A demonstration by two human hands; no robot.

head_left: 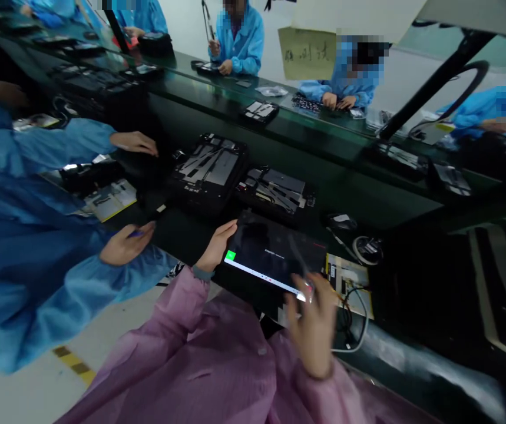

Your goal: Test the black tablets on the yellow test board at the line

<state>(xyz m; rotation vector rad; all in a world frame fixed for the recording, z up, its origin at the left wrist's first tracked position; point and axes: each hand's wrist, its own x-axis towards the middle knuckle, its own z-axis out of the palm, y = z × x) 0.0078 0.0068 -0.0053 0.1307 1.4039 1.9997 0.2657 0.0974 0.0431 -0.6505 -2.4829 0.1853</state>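
Observation:
A black tablet (pixel 274 250) with a lit screen, a green square at its near left corner, is tilted over the dark bench edge. My left hand (pixel 216 246), in a pink sleeve, grips the tablet's left edge with fingers curled round it. My right hand (pixel 313 321) is blurred by motion at the tablet's near right corner; its fingers point up toward the screen and touch that corner.
A co-worker in blue at the left holds a small blue object (pixel 135 233) in one hand. Open black device shells (pixel 211 168) (pixel 274 188) lie on the green conveyor (pixel 345 176). Cables (pixel 354 318) and a yellow label card (pixel 350 277) sit right of the tablet. More workers sit across.

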